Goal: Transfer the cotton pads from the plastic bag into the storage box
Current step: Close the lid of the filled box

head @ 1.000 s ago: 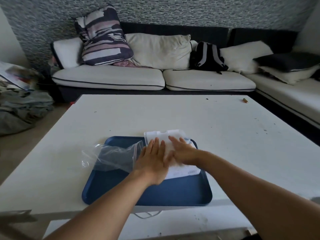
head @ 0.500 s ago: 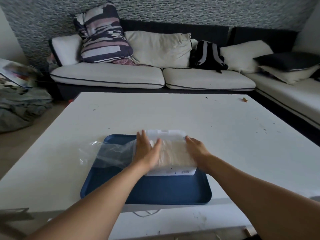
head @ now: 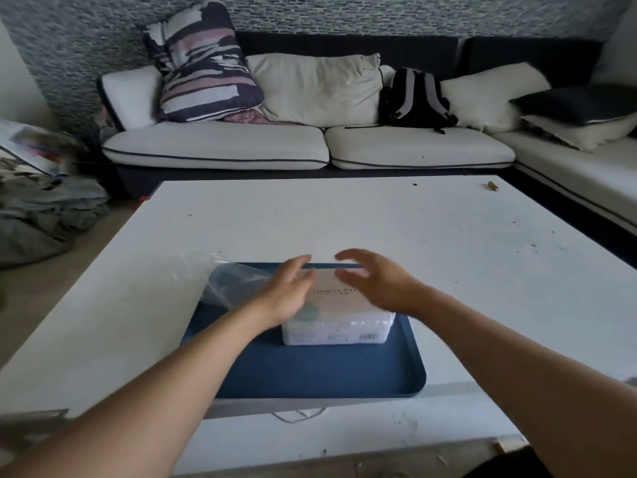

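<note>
Nearest to us, in the lower half of the frame, our two forearms reach in toward a blue tray (head: 310,374) on the white table (head: 344,219).

At the frame's centre the storage box (head: 339,319) sits on the far half of the tray, lid closed, with printed lettering on top and a barcode on its near wall. Through the translucent walls we see white stacked cotton pads (head: 344,324), so the box looks already filled. Our left hand (head: 287,294) lies at the box's left side with relaxed fingers, gripping nothing; whether it touches the lid we cannot tell through the blur. Our right hand (head: 375,284) hovers over the lid's right part, fingers spread and loosely bent, holding nothing.

Left of the box, partly over the tray's left rim, lies the plastic bag (head: 224,288), clear, crumpled and apparently empty.

We judge the box to be light and stiff, with smooth walls that could slip, so we would take it by its two short sides, one hand on each. The bag is flimsy and would drift at a nudge; a pinch at its edge suits it.

Further off, a small brown object (head: 493,186) lies near the table's upper right corner. Beyond that stands the sofa (head: 310,146) with a backpack (head: 415,98).
</note>
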Demonstrator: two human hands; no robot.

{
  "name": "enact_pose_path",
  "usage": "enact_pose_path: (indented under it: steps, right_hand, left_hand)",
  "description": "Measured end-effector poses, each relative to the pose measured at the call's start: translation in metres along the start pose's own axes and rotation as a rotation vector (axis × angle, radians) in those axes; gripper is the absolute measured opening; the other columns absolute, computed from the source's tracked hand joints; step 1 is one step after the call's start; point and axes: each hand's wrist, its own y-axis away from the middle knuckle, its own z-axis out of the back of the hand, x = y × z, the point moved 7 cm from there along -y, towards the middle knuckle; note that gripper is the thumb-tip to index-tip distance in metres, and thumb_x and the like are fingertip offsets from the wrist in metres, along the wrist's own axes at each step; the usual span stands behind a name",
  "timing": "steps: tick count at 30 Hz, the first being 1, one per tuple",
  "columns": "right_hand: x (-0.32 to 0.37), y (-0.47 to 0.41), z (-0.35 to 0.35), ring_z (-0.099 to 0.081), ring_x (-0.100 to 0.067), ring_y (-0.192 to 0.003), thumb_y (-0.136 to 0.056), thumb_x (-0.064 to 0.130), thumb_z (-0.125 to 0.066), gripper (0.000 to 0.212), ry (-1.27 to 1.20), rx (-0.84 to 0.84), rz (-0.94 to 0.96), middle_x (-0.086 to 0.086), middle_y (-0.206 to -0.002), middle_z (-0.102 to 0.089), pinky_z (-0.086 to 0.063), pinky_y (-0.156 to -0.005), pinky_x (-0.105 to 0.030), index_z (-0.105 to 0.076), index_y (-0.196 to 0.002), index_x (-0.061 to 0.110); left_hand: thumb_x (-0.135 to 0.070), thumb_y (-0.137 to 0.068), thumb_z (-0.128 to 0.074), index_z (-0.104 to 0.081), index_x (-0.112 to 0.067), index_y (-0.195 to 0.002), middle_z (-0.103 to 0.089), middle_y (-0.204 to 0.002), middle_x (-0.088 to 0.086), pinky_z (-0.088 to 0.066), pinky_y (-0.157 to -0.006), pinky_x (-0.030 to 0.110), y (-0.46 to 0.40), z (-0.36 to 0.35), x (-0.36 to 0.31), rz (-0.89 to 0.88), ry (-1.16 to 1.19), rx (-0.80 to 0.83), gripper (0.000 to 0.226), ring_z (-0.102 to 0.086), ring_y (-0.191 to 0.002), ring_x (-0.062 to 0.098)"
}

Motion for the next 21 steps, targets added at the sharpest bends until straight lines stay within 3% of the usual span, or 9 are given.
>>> enact_pose_path:
  steps: [3,7,10,12,13,14,17,19,21]
  right_hand:
    - [0.007,0.017,-0.049,0.007,-0.021,-0.155,-0.107,0.049,-0.024,0.055,0.550,0.207,0.123,0.007,-0.168,0.002,-0.004,-0.121,-0.062,-0.006,-0.158,0.039]
    - [0.012,0.026,-0.057,-0.003,-0.025,-0.155,-0.105,0.049,-0.010,0.054,0.662,-0.062,0.144,0.002,-0.168,-0.006,-0.007,-0.122,-0.055,-0.007,-0.158,0.035]
    - [0.012,0.021,-0.055,-0.010,-0.021,-0.154,-0.101,0.052,-0.003,0.060,0.627,-0.082,0.133,0.005,-0.167,-0.014,-0.009,-0.123,-0.051,-0.017,-0.157,0.034]
    - [0.005,0.010,-0.050,-0.007,-0.017,-0.155,-0.103,0.053,-0.007,0.059,0.595,-0.046,0.095,0.008,-0.167,-0.011,-0.006,-0.122,-0.054,-0.017,-0.158,0.035]
    - [0.003,0.003,-0.046,-0.009,-0.016,-0.154,-0.104,0.053,-0.012,0.057,0.566,-0.055,0.088,0.008,-0.167,-0.014,-0.005,-0.122,-0.055,-0.021,-0.157,0.034]
    - [0.004,-0.002,-0.040,-0.014,-0.017,-0.153,-0.105,0.052,-0.017,0.055,0.524,-0.089,0.093,0.006,-0.166,-0.020,-0.007,-0.123,-0.053,-0.029,-0.155,0.033]
    - [0.015,-0.014,-0.025,-0.039,-0.020,-0.141,-0.104,0.048,-0.033,0.048,0.345,-0.266,0.106,0.000,-0.153,-0.045,-0.025,-0.119,-0.043,-0.057,-0.137,0.023]
    - [0.031,-0.019,-0.023,-0.049,-0.019,-0.132,-0.103,0.047,-0.040,0.043,0.257,-0.314,0.150,0.003,-0.144,-0.054,-0.041,-0.109,-0.039,-0.063,-0.128,0.022]
    - [0.046,-0.020,-0.025,-0.051,-0.014,-0.127,-0.101,0.049,-0.043,0.038,0.232,-0.309,0.191,0.008,-0.140,-0.055,-0.049,-0.097,-0.038,-0.065,-0.122,0.026]
  left_hand:
    - [-0.051,-0.106,-0.020,0.005,-0.030,-0.161,0.022,-0.166,-0.009,0.009,-0.124,0.042,0.008,-0.026,0.007,0.017,-0.227,0.079,0.064,0.023,-0.152,0.019]
    - [-0.048,-0.108,-0.017,0.003,-0.025,-0.161,0.023,-0.166,-0.009,0.013,-0.124,0.041,0.013,-0.030,0.014,0.015,-0.245,0.061,0.062,0.028,-0.150,0.018]
    - [-0.045,-0.107,-0.031,-0.014,-0.022,-0.161,-0.006,-0.170,-0.002,-0.010,-0.126,0.040,0.013,-0.015,0.006,-0.064,-0.334,-0.001,0.061,-0.003,-0.156,0.023]
    - [-0.037,-0.100,-0.052,-0.043,-0.023,-0.149,-0.047,-0.153,0.001,-0.040,-0.111,0.038,0.015,0.030,-0.012,-0.167,-0.370,-0.249,0.052,-0.044,-0.140,0.025]
    - [-0.033,-0.092,-0.061,-0.048,-0.025,-0.144,-0.052,-0.147,-0.001,-0.044,-0.106,0.038,0.018,0.053,-0.014,-0.181,-0.412,-0.332,0.055,-0.049,-0.134,0.024]
    - [-0.030,-0.083,-0.066,-0.043,-0.027,-0.147,-0.045,-0.153,-0.003,-0.042,-0.109,0.041,0.018,0.071,-0.010,-0.160,-0.493,-0.338,0.068,-0.042,-0.139,0.025]
    - [-0.020,-0.071,-0.071,-0.006,-0.039,-0.159,-0.005,-0.167,-0.012,-0.017,-0.121,0.054,0.020,0.084,0.049,0.145,-0.853,-0.010,0.111,-0.004,-0.154,0.030]
    - [-0.013,-0.078,-0.066,-0.025,-0.042,-0.154,-0.029,-0.162,-0.003,-0.033,-0.112,0.051,0.023,0.080,0.087,0.210,-0.924,0.023,0.091,-0.031,-0.145,0.031]
    - [-0.014,-0.089,-0.055,-0.061,-0.033,-0.120,-0.064,-0.129,0.004,-0.043,-0.084,0.037,0.023,0.092,0.089,0.178,-0.908,-0.208,0.036,-0.060,-0.111,0.030]
